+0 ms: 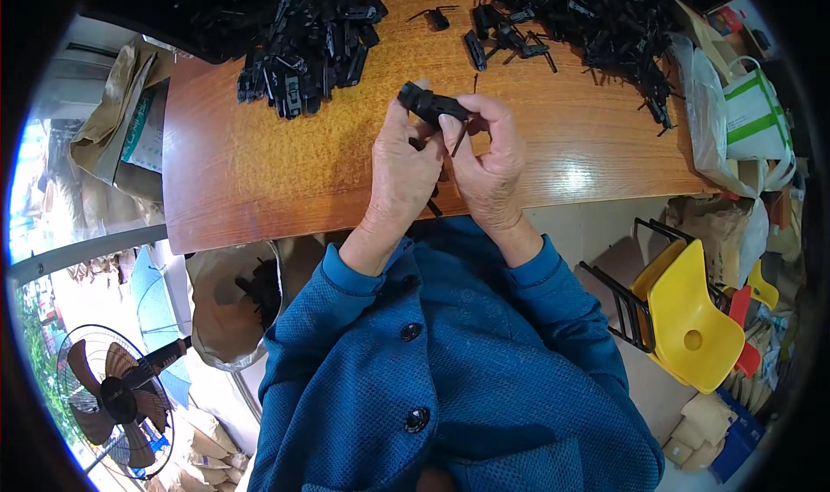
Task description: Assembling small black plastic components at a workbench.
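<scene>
Above the near part of the table, both my hands hold one small black plastic part (432,105) with thin prongs sticking out. My left hand (399,172) grips its left end between thumb and fingers. At its right end, my right hand (494,165) pinches it between thumb and forefinger. Another dark piece (435,207) shows below and between my hands, mostly hidden. Beyond them lie a heap of black plastic parts (303,55) at the far left and a heap of black pronged parts (596,25) at the far right. A loose black piece (475,50) sits between the heaps.
The wooden table (571,137) ends just before my body. An open paper sack (220,306) with black parts stands below it on the left, near a fan (117,397). Right of me are a yellow chair (692,319) and a white-green bag (752,111).
</scene>
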Demonstrator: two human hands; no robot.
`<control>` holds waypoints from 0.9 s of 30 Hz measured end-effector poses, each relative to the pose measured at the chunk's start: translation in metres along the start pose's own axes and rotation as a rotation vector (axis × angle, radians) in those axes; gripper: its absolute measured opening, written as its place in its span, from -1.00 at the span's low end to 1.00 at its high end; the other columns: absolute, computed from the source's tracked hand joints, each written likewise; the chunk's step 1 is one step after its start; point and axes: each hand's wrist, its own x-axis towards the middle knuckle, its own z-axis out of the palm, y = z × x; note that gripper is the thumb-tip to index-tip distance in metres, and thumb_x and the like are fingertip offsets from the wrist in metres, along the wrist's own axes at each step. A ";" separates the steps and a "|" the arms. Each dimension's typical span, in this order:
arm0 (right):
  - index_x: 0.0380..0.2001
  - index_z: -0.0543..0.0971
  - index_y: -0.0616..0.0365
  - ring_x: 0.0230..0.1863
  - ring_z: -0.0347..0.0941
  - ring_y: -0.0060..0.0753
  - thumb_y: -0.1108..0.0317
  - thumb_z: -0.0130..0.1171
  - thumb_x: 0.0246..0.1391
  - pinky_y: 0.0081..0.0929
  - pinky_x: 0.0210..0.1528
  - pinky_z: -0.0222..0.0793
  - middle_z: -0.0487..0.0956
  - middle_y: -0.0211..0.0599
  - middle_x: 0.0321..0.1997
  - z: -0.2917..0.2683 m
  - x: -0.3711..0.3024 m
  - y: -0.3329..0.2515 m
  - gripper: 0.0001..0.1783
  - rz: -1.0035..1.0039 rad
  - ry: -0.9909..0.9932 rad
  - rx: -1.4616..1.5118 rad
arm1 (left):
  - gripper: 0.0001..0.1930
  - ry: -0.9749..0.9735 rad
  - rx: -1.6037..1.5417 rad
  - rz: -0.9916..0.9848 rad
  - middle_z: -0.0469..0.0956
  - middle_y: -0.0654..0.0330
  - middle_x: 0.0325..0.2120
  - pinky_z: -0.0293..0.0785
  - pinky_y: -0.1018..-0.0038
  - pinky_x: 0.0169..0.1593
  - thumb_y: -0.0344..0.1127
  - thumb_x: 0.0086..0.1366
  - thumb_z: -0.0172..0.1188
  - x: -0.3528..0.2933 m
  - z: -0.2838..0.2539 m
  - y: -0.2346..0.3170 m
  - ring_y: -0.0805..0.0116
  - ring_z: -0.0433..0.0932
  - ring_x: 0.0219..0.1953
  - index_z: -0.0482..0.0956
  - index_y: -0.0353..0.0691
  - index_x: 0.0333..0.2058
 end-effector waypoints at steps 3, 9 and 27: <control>-0.16 0.44 0.20 -0.32 0.45 -0.53 0.55 0.25 0.03 -0.63 -0.25 0.39 0.53 -0.28 -0.26 -0.003 0.001 0.002 -0.70 -0.205 -0.014 -0.094 | -0.46 -0.084 0.015 -0.032 0.57 0.25 -0.38 0.39 0.67 -0.47 -0.54 0.22 0.11 -0.006 -0.008 0.008 0.61 0.47 -0.49 0.24 -0.24 0.19; -0.22 0.48 0.19 -0.37 0.53 -0.19 0.65 0.25 -0.13 -0.44 -0.38 0.43 0.54 -0.15 -0.31 -0.006 -0.004 0.006 -0.66 -0.381 -0.033 -0.096 | -0.53 -0.362 -0.266 -0.166 0.52 0.21 -0.20 0.34 0.70 -0.57 -0.31 0.32 0.05 -0.011 -0.046 0.015 0.60 0.43 -0.59 0.26 -0.32 0.17; -0.23 0.44 0.21 -0.21 0.47 -0.59 0.32 0.27 0.08 -0.60 -0.13 0.40 0.55 -0.35 -0.28 0.075 -0.027 -0.014 -0.72 0.709 -0.627 0.460 | -0.71 0.057 -0.310 -0.048 0.53 0.27 -0.39 0.26 0.75 -0.61 -0.27 0.29 0.17 -0.029 -0.129 -0.015 0.65 0.35 -0.66 0.48 -0.32 -0.10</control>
